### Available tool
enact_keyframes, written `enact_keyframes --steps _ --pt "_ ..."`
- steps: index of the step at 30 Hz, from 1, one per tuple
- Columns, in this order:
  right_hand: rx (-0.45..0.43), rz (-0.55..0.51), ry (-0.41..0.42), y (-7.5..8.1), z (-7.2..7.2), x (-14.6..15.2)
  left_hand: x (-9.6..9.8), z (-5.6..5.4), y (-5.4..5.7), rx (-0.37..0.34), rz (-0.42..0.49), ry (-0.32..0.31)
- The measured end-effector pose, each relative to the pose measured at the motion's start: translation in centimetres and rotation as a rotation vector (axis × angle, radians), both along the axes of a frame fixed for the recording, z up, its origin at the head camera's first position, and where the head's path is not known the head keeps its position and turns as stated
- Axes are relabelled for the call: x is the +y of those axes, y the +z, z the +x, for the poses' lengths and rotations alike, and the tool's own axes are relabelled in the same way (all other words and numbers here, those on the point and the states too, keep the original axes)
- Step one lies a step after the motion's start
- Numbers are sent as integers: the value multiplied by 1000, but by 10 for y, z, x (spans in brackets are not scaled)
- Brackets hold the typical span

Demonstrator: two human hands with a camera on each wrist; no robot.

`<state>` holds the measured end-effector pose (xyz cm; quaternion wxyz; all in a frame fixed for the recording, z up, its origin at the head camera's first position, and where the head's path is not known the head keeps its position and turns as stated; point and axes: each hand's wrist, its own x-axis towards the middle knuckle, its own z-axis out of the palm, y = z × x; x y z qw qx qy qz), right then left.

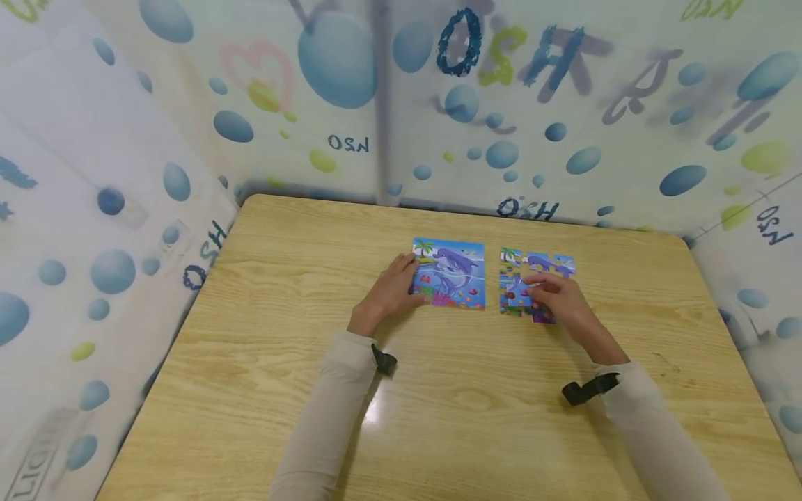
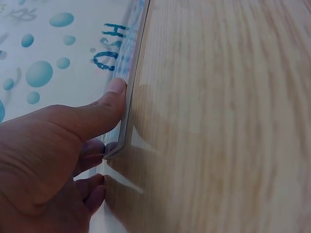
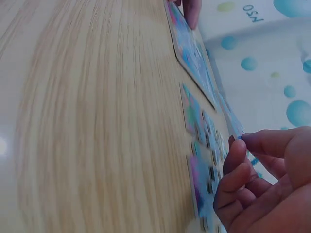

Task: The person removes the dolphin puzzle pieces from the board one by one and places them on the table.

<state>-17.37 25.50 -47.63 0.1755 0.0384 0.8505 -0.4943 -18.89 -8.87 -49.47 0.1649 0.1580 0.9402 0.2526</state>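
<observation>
A square dolphin picture board [image 1: 460, 275] lies flat on the table. My left hand [image 1: 390, 291] holds its lower left corner, fingers along the left side and thumb [image 2: 115, 92] against the near edge. Just right of the board is a partly assembled jigsaw puzzle [image 1: 510, 256] with the same dolphin and palm picture and gaps between its pieces. My right hand [image 1: 560, 300] is over this puzzle, pinching a puzzle piece [image 3: 230, 116] between thumb and fingertips. In the right wrist view that piece is seen nearly edge-on, raised over the others.
The wood-grain table [image 1: 464, 417] extends in front of both hands and to either side. Behind it hangs a pale curtain [image 1: 407, 125] with blue bubbles and lettering, which also runs down both sides. Black wrist straps [image 1: 589, 390] sit on the sleeves.
</observation>
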Motion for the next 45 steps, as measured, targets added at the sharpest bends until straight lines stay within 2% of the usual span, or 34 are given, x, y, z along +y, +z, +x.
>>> enact_keyframes --steps 6,10,18,27,37,45 --pt "-8 45 -36 4 7 18 -1 0 -2 -8 5 -4" --pt "-7 80 -54 0 10 32 0 1 -3 -15 9 -3" --pt "-18 62 -57 -9 21 62 0 1 -3 -17 7 -2" --pt "-30 44 -59 -7 29 87 0 3 0 -3 10 2" --pt "-66 60 -49 -5 30 97 0 1 -1 -8 8 3" --pt "16 161 -23 -7 29 89 0 -1 -2 -5 23 5"
